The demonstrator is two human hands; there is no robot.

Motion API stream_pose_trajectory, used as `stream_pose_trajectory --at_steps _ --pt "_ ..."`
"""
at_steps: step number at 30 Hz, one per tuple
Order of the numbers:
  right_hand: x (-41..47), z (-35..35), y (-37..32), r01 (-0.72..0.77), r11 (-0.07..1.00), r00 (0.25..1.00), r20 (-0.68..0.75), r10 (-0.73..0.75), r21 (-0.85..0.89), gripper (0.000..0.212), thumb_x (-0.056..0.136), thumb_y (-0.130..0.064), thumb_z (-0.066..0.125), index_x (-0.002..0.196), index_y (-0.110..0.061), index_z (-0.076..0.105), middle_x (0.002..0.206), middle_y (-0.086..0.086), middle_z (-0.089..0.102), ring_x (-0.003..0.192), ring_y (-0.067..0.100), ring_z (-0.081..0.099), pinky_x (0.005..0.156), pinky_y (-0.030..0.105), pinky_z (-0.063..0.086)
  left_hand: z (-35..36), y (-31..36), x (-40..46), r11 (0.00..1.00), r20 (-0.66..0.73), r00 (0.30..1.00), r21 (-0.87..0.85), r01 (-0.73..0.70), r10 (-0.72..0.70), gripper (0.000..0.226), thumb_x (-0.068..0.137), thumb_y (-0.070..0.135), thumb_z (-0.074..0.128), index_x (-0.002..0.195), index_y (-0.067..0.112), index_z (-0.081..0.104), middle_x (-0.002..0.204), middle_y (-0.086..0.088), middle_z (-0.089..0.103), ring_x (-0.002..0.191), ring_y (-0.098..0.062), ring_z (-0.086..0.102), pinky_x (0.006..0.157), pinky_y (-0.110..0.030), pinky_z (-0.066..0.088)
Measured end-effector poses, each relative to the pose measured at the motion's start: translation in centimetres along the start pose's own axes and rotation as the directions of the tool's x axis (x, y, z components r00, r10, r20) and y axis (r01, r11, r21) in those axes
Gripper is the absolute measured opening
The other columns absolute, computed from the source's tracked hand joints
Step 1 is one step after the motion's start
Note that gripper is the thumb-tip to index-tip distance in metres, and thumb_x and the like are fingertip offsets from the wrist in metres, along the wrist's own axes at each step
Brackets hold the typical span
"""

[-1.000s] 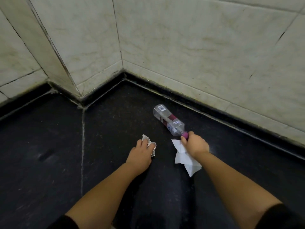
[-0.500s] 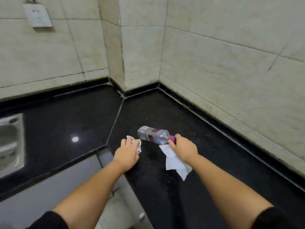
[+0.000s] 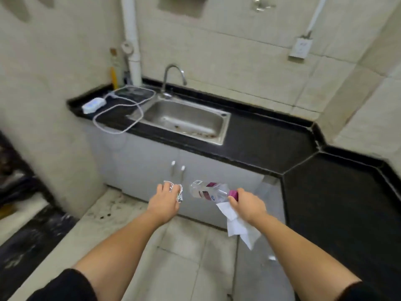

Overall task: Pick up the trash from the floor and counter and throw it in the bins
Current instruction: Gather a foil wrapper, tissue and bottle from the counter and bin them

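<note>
My left hand [image 3: 166, 200] is closed around a crumpled silvery wrapper [image 3: 178, 192], held in the air in front of the cabinet. My right hand [image 3: 247, 205] grips a clear plastic bottle [image 3: 208, 192] by its pink cap end; the bottle lies sideways, pointing left. A white tissue [image 3: 238, 229] hangs from the same hand below the fingers. Both hands are over the pale tiled floor [image 3: 191, 257], away from the counter. No bin is in view.
A black counter [image 3: 271, 144] runs along the wall and turns toward me on the right. It holds a steel sink [image 3: 184, 118] with a tap, plus a white device [image 3: 93, 105] with a looped cable. White cabinet doors [image 3: 141, 161] stand below.
The bottle, tissue and wrapper have been lifted off the counter corner. The view has swung left and back, so the sink and floor now show.
</note>
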State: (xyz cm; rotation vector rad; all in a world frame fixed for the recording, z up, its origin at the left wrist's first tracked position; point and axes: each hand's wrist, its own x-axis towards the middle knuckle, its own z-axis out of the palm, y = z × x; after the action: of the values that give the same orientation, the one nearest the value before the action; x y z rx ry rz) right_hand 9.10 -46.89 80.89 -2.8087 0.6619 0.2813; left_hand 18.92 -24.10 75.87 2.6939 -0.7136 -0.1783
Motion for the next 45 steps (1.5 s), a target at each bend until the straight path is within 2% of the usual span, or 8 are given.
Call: stream_pose_trajectory --at_steps 6,10,17,23,28,31,36,45 --pt "-4.2 6.5 -19.7 0.298 0.954 0.95 0.11 -0.292 -0.041 0.031 0.095 -0.041 0.037 0.099 -0.013 0.052 0.106 0.009 0.067 0.096 0.03 0.063 0.069 0.034 0.042 -5.7 -17.8 -16.6 0.943 -0.113 0.938 0.027 0.333 -0.328 0.041 0.088 0.016 0.049 0.129 0.014 0.044 0.135 -0.013 0.041 0.12 -0.034 0.037 0.103 -0.037 0.034" --pt "-11.2 12.7 -33.2 0.473 0.88 0.866 0.207 -0.455 -0.048 0.035 0.096 -0.04 0.037 0.103 -0.01 0.054 0.109 0.012 0.066 0.098 0.032 0.063 0.07 0.033 0.041 -8.9 -28.7 -31.1 0.841 -0.133 0.837 0.035 0.54 -0.532 0.041 0.09 0.021 0.048 0.13 0.018 0.041 0.137 -0.011 0.039 0.122 -0.034 0.037 0.099 -0.041 0.041" --pt "-26.8 23.4 -53.2 0.763 0.645 0.596 0.412 -0.689 -0.026 0.027 0.095 -0.036 0.043 0.076 -0.018 0.051 0.095 0.011 0.068 0.089 0.029 0.063 0.07 0.029 0.039 -11.9 -40.2 -57.6 0.469 -0.124 0.46 -0.054 0.882 -0.879 0.041 0.088 0.013 0.048 0.128 0.015 0.044 0.135 -0.011 0.041 0.124 -0.032 0.036 0.097 -0.041 0.042" --pt "-37.5 33.5 -62.9 0.896 0.433 0.403 0.589 -0.7 -0.098 0.04 0.091 -0.05 0.044 0.113 -0.019 0.058 0.11 0.008 0.069 0.102 0.026 0.065 0.094 0.04 0.052 -7.8 -42.8 -74.2 0.177 -0.046 0.176 -0.037 0.983 -0.983 0.039 0.088 0.023 0.037 0.123 0.009 0.046 0.124 -0.017 0.051 0.115 -0.038 0.046 0.089 -0.041 0.04" --pt "-44.0 39.8 -69.4 0.967 0.215 0.246 0.723 -0.646 -0.137 0.047 0.098 -0.04 0.038 0.134 -0.011 0.045 0.131 0.013 0.059 0.121 0.029 0.057 0.104 0.038 0.045 -5.4 -43.7 -80.2 0.065 0.075 0.063 0.023 0.998 -0.995 0.035 0.058 0.03 0.072 0.09 0.016 0.068 0.083 -0.004 0.067 0.074 -0.025 0.063 0.07 -0.038 0.038" --pt "-46.4 44.3 -72.7 0.977 0.192 0.194 0.755 -0.627 -0.092 0.046 0.099 -0.041 0.035 0.128 -0.008 0.049 0.122 0.015 0.064 0.113 0.03 0.061 0.094 0.038 0.048 -1.9 -46.6 -81.7 -0.117 0.159 -0.083 -0.214 0.97 -0.984 0.036 0.086 0.022 0.055 0.121 0.014 0.049 0.121 -0.013 0.052 0.107 -0.033 0.049 0.09 -0.042 0.04" --pt "-49.5 52.4 -77.2 0.987 0.151 0.135 0.805 -0.577 -0.057 0.043 0.097 -0.042 0.035 0.115 -0.008 0.055 0.107 0.014 0.067 0.099 0.032 0.063 0.087 0.041 0.051 2.0 -51.5 -81.9 -0.201 0.18 -0.137 -0.414 0.888 -0.974 0.038 0.092 0.019 0.045 0.129 0.017 0.042 0.135 -0.012 0.04 0.122 -0.033 0.038 0.097 -0.041 0.042" --pt "-55.5 73.1 -77.7 0.952 0.294 0.223 0.855 -0.468 -0.087 0.053 0.097 -0.043 0.04 0.126 0.001 0.049 0.128 0.024 0.058 0.12 0.039 0.054 0.097 0.043 0.045 15.4 -57.9 -86.8 -0.259 0.255 -0.164 -0.403 0.878 -0.953 0.042 0.092 0.023 0.046 0.132 0.016 0.038 0.133 -0.014 0.038 0.119 -0.032 0.037 0.094 -0.035 0.043"
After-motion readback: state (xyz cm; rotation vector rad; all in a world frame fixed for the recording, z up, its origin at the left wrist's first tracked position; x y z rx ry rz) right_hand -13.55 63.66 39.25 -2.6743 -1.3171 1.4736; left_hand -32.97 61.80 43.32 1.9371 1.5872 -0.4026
